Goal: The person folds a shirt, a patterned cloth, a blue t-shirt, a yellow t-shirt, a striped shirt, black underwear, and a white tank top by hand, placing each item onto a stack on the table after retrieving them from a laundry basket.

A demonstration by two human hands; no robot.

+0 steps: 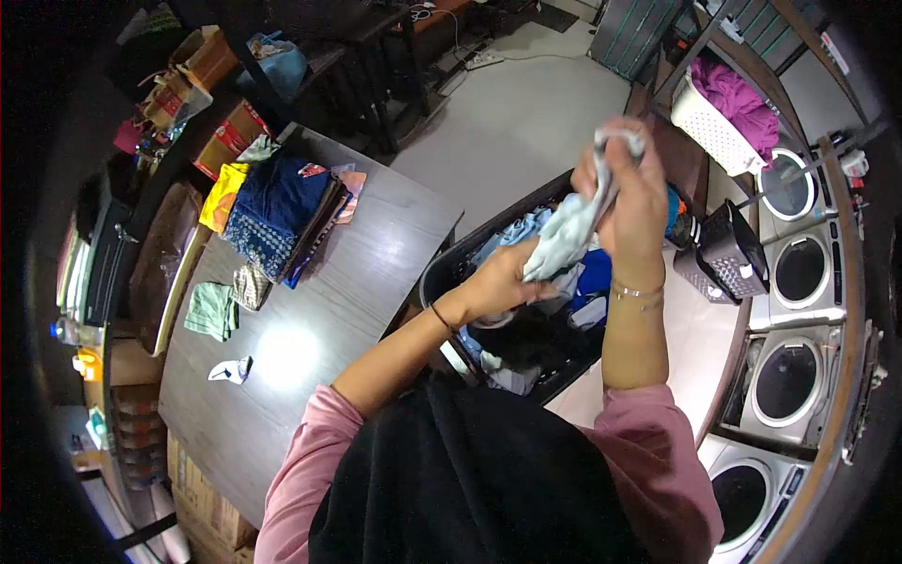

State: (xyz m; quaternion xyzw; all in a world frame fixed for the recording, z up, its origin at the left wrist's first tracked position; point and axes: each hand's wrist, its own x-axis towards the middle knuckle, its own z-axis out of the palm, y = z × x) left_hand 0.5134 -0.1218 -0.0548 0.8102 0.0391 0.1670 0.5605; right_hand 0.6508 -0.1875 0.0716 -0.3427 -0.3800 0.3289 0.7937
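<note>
Head view: the right hand (628, 193) is clamped on the top of a pale blue garment (564, 235), held above the dark laundry basket (437, 274) beside the desk (376, 254). The left hand (496, 287) pinches its lower edge. A firm upper grip should let it hang straight.

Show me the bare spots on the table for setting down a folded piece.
Bare: the table between the folded stack and the laundry basket; also the strip between the white scrap and the pink sleeve. Crowded: the stack's corner, and the full basket under the pale cloth.
</note>
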